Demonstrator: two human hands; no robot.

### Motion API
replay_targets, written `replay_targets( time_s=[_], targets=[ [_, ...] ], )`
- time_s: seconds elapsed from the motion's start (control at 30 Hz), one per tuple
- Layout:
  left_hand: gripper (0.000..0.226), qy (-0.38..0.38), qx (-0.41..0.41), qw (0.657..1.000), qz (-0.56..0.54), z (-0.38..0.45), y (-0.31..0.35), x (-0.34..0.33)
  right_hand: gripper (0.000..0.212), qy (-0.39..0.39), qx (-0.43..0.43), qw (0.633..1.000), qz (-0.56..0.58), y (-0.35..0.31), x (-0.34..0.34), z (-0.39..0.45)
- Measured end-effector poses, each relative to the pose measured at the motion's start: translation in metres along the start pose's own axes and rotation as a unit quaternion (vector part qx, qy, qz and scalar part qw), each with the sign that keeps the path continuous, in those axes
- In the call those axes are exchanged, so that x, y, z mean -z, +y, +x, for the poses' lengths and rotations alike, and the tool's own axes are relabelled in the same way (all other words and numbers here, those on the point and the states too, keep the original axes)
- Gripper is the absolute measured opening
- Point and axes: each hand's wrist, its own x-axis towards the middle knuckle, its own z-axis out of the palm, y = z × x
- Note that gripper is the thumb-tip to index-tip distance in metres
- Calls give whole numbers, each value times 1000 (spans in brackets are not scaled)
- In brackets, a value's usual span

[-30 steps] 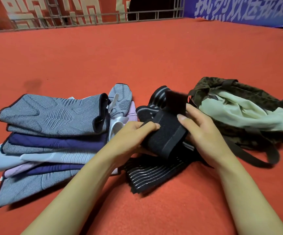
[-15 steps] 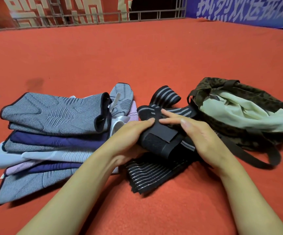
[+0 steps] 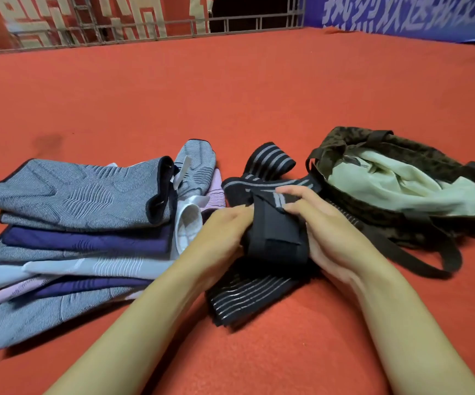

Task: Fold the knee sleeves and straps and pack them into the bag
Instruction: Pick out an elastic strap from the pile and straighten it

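Holding a black strap [image 3: 276, 238] between them, both hands sit low in the middle of the head view. The left hand [image 3: 222, 238] curls its fingers round the strap's left side. The right hand [image 3: 324, 235] grips the right side, fingers bent over the top. More striped straps [image 3: 247, 297] lie under them on the red floor [image 3: 230, 95]. A pile of knee sleeves [image 3: 79, 232] sits to the left. An open bag [image 3: 401, 189] lies just to the right.

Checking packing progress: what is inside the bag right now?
Inside the bag only its crumpled pale green lining shows; no sleeves or straps are visible there. Anything beneath the lining folds is hidden.
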Motion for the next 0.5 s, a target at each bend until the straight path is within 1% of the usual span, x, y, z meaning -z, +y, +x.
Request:
replay_targets(
  time_s=[0.03,0.1,0.17,0.23,0.27,0.3,0.37,0.4,0.43,0.47,0.5],
  targets=[
    [29,-7,-6,1000,12,0,-1,-2,17,11,16,1000,-8,2,-2,1],
    [32,-13,-14,1000,8,1,-2,-8,10,25,54,996,-66,5,-6,2],
    [38,3,10,999,-47,5,-1,-11,19,39,85,986,-141,9,-7,2],
    [52,-1,39,994,-104,8,1,-11,20,50,105,975,-189,9,-5,1],
    [55,-9,43,993,-106,7,-1,-10,21,49,107,971,-210,9,-3,1],
    [53,-9,43,993,-107,7,-3,-10,21,45,107,965,-237,10,-2,1],
    [49,-14,27,998,-50,9,-10,-7,21,39,110,944,-308,11,0,1],
    [54,-1,19,1000,13,12,-10,-7,21,38,116,933,-339,12,1,2],
    [66,12,11,997,77,16,-13,-9,21,37,126,922,-363,12,2,2],
    [78,29,24,992,123,21,-15,-10,21,32,138,912,-384,11,3,3],
    [79,35,25,987,158,23,-14,-10,20,24,153,902,-403,11,5,3]
  ],
)
